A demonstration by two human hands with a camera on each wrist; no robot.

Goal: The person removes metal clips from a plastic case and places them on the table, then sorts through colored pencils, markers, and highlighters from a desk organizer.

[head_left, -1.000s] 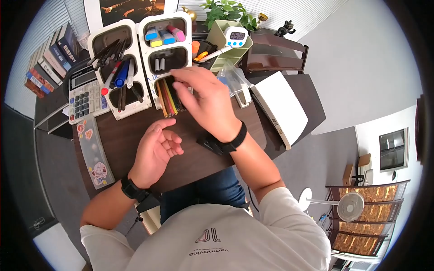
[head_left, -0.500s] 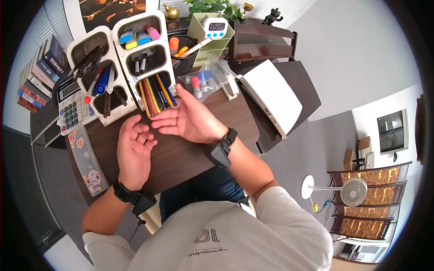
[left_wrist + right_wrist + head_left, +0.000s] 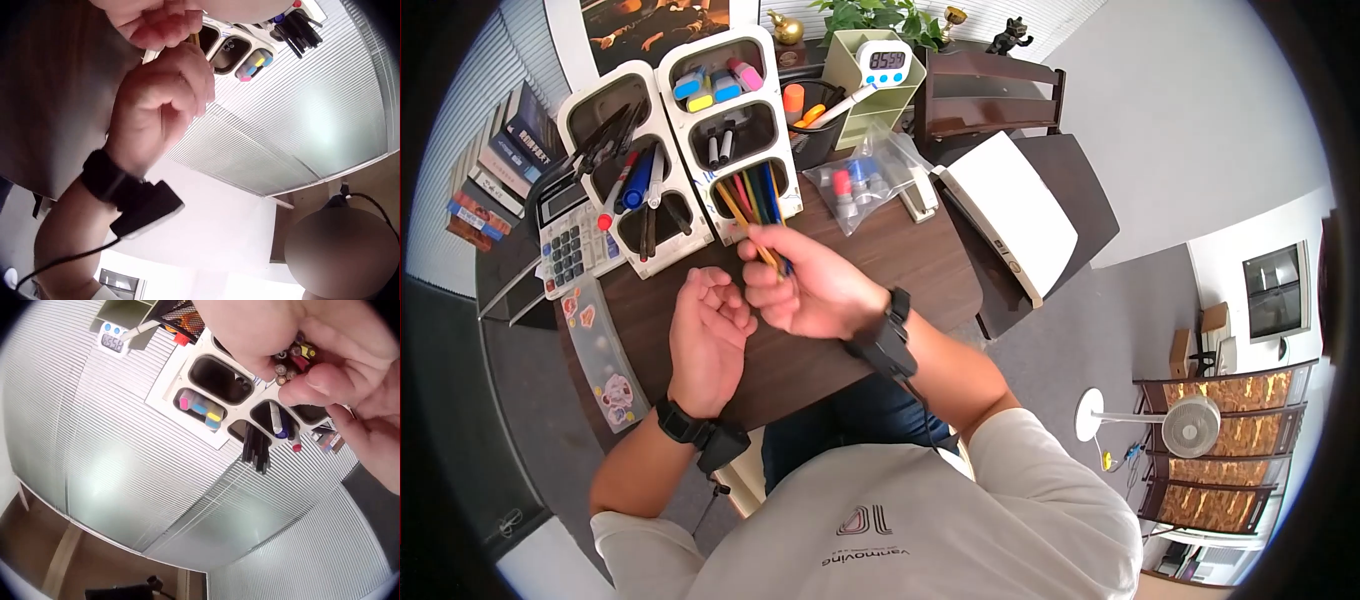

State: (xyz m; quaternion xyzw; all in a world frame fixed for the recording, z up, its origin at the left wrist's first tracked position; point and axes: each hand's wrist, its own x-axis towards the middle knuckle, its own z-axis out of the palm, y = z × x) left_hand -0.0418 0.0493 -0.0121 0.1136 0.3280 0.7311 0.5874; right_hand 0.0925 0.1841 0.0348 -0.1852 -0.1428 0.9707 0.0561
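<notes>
Several coloured pencils [image 3: 762, 198], gathered at one end in the right hand [image 3: 810, 292], far ends lying in the lowest compartment of the right-hand white pen organiser [image 3: 781, 125] on the worktop [image 3: 935, 265]. Right fingers: curled round the bundle, thumb pinching. Left hand [image 3: 712, 345]: just beside it, fingers loosely bent, holding nothing.

From my remote station I judge slippage the chief hazard: the pencils diverge, one orange-yellow shaft slanting across others, so uneven pressure could let single pencils slide free. A tilted pull might also catch them on the compartment's rim and drag the organiser. Farther out, the clear plastic bag [image 3: 860, 180] lies near the right hand; I would expect a wide sweep of the wrist to knock it.

Comparison of views: head gives me the pencils' spread, the compartment and, alone of the three, the bag. Right wrist shows me the round ends [image 3: 282, 370] clustered at the thumb, apparently not level, which head hides. Left wrist offers only a sliver of pencil above the curled right hand. How many pencils are gripped, I cannot tell.
</notes>
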